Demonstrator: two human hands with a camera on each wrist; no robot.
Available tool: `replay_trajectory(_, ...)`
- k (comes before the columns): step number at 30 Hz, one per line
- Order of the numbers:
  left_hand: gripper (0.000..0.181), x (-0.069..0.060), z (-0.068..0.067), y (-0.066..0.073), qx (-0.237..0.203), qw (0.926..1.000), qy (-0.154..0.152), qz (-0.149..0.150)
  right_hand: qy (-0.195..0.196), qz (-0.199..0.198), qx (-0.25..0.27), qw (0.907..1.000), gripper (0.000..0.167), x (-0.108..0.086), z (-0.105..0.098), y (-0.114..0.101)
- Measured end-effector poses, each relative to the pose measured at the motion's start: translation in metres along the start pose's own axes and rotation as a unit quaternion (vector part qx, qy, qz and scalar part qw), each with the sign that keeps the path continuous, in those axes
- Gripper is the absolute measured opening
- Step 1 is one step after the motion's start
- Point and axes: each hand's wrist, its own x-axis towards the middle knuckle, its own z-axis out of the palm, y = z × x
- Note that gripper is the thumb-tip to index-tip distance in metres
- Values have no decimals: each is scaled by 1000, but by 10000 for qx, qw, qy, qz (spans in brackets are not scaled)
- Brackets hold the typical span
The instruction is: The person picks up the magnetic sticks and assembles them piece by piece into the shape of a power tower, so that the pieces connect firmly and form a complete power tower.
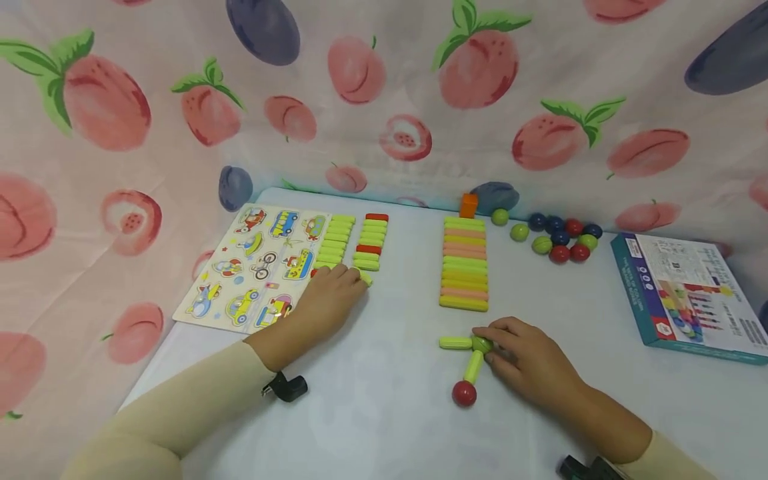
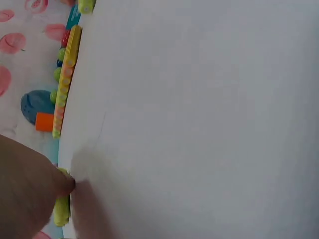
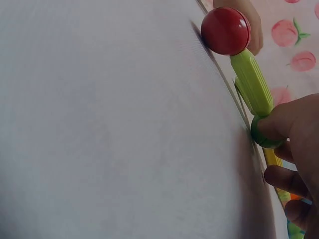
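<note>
On the white surface (image 1: pixel 384 413), a person works with both hands. The grip of the right hand (image 1: pixel 534 360) is closed about a green ball (image 1: pixel 482 344), which it pinches between the thumb and the fingers. From this ball one sideways green stick (image 1: pixel 455 343) goes out toward the left, and one lower green stick (image 1: pixel 473 367) goes toward the person and ends in a red ball (image 1: pixel 465 393). Whether this joined piece touches the surface, one cannot tell. The grip of the left hand (image 1: pixel 327 300) pinches a single green stick (image 2: pixel 61 211), near the close end of two columns of sticks: a mostly green column (image 1: pixel 336 235) at the right edge of a picture board (image 1: pixel 225 303), and beside it a green and red column (image 1: pixel 371 241). Between the two hands, but farther away, lies a row of green, pink and yellow sticks (image 1: pixel 465 267), with an orange block (image 1: pixel 469 205) at its far end. To the right of this row are several loose balls (image 1: pixel 560 238), and then a flat box (image 1: pixel 696 293). Behind stands a cloth (image 1: pixel 360 147) printed with fruits.
</note>
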Motion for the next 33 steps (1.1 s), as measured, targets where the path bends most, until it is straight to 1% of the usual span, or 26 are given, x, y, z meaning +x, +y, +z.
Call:
replay_trajectory(2,32,1,-1,2,0,10000,15,-49,14,-35,-6,10000,50,1,0,1)
replay_trajectory(4,36,3,0,0,-22,9998,163,-135,42,-68,4,10000,51,2,0,2)
replay_trajectory(6,34,5,2,-4,-119,9993,299,-174,63,-126,42,9999,51,3,-1,2)
replay_trajectory(8,29,7,5,-9,-102,9992,367,-88,85,-143,88,9998,51,4,0,2)
replay_trajectory(9,26,8,5,-11,-74,9993,356,-10,79,-133,115,9998,51,4,0,2)
replay_trajectory(11,20,8,3,-10,-128,9993,292,214,54,-109,156,9998,51,4,1,2)
replay_trajectory(12,20,8,1,-7,-188,9989,219,365,41,-77,167,9998,51,4,2,2)
replay_trajectory(14,22,5,-4,5,-426,9960,88,785,29,-49,165,9998,51,4,2,2)
replay_trajectory(15,23,3,-7,15,-584,9925,20,1070,28,-46,152,9999,50,4,2,2)
replay_trajectory(16,25,0,-11,26,-734,9879,-23,1364,43,-60,142,9999,50,4,2,2)
replay_trajectory(18,28,-4,-16,51,-945,9763,-32,1946,101,-102,103,9998,49,5,2,2)
replay_trajectory(20,28,-6,-19,77,-963,9651,98,2435,177,-153,76,9997,49,5,2,2)
replay_trajectory(21,27,-6,-21,88,-901,9613,193,2597,206,-172,55,9996,49,6,2,2)
replay_trajectory(23,28,-5,-22,105,-712,9579,372,2757,236,-187,17,9995,48,6,2,1)
replay_trajectory(24,28,-4,-22,111,-635,9572,421,2792,231,-178,9,9996,48,6,3,0)
replay_trajectory(26,28,-4,-21,118,-559,9571,464,2805,183,-135,-21,9997,47,6,4,-2)
replay_trajectory(28,31,-6,-20,120,-699,9569,442,2782,140,-70,-114,9998,45,4,5,-5)
replay_trajectory(30,31,-10,-19,118,-988,9551,469,2754,97,-11,-285,9995,44,1,4,-11)
replay_trajectory(33,26,-21,-18,111,-1308,9509,639,2730,-44,-96,-784,9969,43,-6,4,-26)
